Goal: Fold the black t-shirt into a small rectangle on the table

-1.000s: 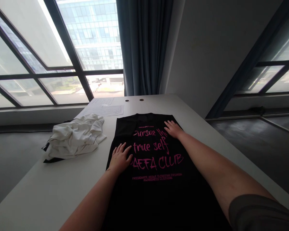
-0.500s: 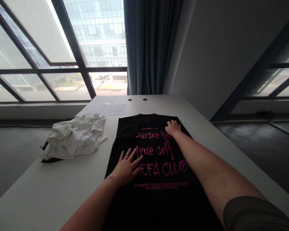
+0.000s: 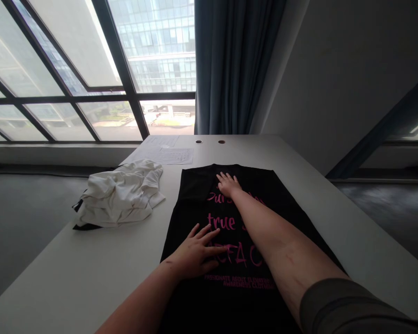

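Note:
A black T-shirt (image 3: 216, 306) with pink lettering lies spread on the white table, its collar end away from me. My left hand (image 3: 195, 250) rests on the left part of the print with its fingers spread. Farther up, near the collar, my right hand (image 3: 229, 184) lies on the cloth, fingers stretched out. Neither hand grips anything. The shirt's left sleeve appears folded in over the body. My right forearm covers part of the lettering, and the shirt's near end runs out of view.
To the left on the white table (image 3: 118, 260) is a crumpled white garment (image 3: 121, 195) with dark parts. Printed papers (image 3: 174, 155) lie at the far left, beside two round holes in the tabletop. A blue curtain (image 3: 237, 69) and windows stand beyond.
My right hand has moved left, from the shirt's upper right edge to the middle below the collar, and its fingers have straightened. My left hand stays on the print. The view has shifted slightly.

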